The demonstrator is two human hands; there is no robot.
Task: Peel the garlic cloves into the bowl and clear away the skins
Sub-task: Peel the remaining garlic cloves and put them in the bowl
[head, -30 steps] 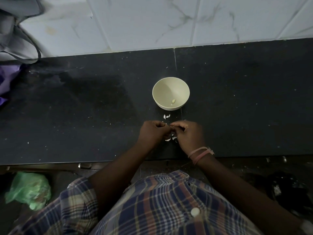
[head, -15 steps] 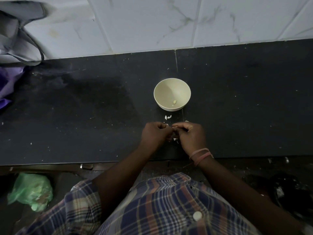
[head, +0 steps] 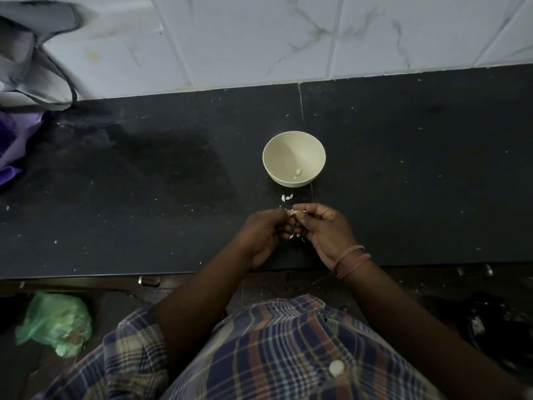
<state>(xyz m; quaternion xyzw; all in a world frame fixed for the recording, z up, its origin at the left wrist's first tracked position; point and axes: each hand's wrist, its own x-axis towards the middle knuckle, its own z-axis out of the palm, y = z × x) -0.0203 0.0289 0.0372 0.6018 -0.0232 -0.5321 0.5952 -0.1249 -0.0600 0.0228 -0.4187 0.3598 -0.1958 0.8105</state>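
Two hands, yours, meet over the counter (head: 403,168) edge — left hand (head: 264,233) and right hand (head: 324,229) both pinch one garlic clove (head: 294,212) at fingertips | bowl (head: 281,151) just beyond, one peeled clove (head: 298,172) inside | skins (head: 287,197) lie between bowl and hands — more beneath your fingers.

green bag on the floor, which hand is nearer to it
Left. The left hand is over the counter edge, up and right of the green bag; the right hand is farther right, beyond the left.
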